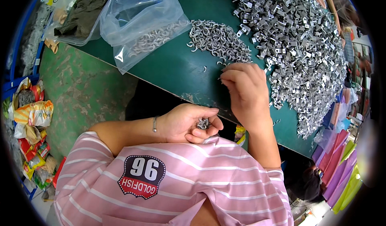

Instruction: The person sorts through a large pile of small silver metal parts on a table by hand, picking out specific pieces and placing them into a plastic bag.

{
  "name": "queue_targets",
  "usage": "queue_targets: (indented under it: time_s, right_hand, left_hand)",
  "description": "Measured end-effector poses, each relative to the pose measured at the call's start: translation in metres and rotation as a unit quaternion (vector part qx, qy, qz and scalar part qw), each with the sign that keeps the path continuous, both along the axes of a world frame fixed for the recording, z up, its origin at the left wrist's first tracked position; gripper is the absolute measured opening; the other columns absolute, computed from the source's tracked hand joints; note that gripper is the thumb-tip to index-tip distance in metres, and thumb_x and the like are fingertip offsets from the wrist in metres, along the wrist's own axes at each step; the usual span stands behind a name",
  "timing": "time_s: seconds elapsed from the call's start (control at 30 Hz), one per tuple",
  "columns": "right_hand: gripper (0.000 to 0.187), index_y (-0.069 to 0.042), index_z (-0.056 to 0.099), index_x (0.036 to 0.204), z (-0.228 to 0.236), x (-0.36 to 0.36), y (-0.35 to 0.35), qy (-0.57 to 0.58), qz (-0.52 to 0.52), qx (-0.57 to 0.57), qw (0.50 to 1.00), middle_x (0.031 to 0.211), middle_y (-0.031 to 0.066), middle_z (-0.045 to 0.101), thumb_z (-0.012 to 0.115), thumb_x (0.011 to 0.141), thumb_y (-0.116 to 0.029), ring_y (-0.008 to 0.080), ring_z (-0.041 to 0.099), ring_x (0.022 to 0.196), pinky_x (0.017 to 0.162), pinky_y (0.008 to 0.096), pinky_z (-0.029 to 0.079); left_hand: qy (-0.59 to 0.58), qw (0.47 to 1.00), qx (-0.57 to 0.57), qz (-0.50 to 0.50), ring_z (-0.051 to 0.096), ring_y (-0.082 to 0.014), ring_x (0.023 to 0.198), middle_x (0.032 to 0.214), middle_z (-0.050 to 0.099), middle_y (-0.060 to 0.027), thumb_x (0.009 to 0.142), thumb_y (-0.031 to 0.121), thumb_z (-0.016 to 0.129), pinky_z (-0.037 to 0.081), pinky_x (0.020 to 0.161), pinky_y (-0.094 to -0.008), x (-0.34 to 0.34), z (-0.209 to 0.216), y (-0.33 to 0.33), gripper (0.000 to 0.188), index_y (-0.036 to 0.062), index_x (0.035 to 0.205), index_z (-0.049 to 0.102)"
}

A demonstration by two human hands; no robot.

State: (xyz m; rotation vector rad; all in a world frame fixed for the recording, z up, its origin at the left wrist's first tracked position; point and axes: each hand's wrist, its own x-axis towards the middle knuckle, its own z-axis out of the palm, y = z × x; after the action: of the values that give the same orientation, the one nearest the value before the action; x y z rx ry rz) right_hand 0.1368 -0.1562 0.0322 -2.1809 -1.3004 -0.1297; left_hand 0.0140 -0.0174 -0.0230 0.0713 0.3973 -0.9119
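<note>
Cupped near my chest, my left hand (193, 124) has its fingers curled around several small curved metal pieces (203, 123), which show in the palm. My right hand (248, 85) is over the green table (169, 75), with its thumb and fingertips pinched together. What those fingertips hold, if anything, is too small to make out. Just beyond them lies a pile of C-shaped metal pieces (219, 40), with a single loose one (205, 69) lying apart. To the right of this hand spreads a large heap of small metal brackets with holes (297, 45).
A clear plastic bag (146, 24) of curved metal pieces rests at the table's far left. Beside it, a clear tub (80, 39) holds dark cloth. Colourful packets (34, 125) are stacked at the left above the worn green floor (84, 81). Purple and green cloths (341, 173) hang at right.
</note>
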Motion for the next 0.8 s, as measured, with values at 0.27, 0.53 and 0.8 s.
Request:
queue_targets:
  time_s: [0.27, 0.53, 0.8]
  right_hand:
    - [0.023, 0.000, 0.064, 0.085, 0.019, -0.011, -0.029, 0.103, 0.050, 0.092, 0.989, 0.085, 0.0112, 0.064, 0.071, 0.066, 0.010, 0.0275, 0.062, 0.076, 0.067, 0.0336, 0.050]
    - [0.019, -0.002, 0.065, 0.089, -0.001, -0.010, -0.030, 0.021, -0.054, 0.016, 0.998, 0.087, 0.0097, 0.062, 0.070, 0.071, 0.004, 0.0283, 0.056, 0.077, 0.069, 0.0381, 0.043]
    - [0.017, -0.005, 0.065, 0.086, -0.006, 0.000, -0.031, 0.006, -0.088, -0.034, 0.996, 0.086, 0.0056, 0.059, 0.070, 0.072, 0.003, 0.0259, 0.054, 0.078, 0.069, 0.0362, 0.041]
  left_hand:
    - [-0.006, 1.000, -0.005, -0.008, 0.038, -0.0079, 0.053, 0.081, 0.051, -0.0092, 0.102, 0.033, 0.041, 0.031, 0.042, -0.0193, 0.000, 0.001, 0.003, 0.043, -0.0048, 0.096, 0.060]
    - [-0.038, 0.998, -0.050, 0.009, 0.038, -0.0083, 0.052, 0.085, 0.058, -0.0115, 0.104, 0.035, 0.036, 0.031, 0.041, -0.0196, -0.002, -0.008, 0.000, 0.047, -0.0039, 0.106, 0.062]
    - [-0.023, 0.999, -0.022, 0.008, 0.038, -0.0078, 0.054, 0.082, 0.056, -0.0110, 0.103, 0.031, 0.038, 0.030, 0.042, -0.0191, -0.002, -0.005, 0.001, 0.044, -0.0065, 0.103, 0.061]
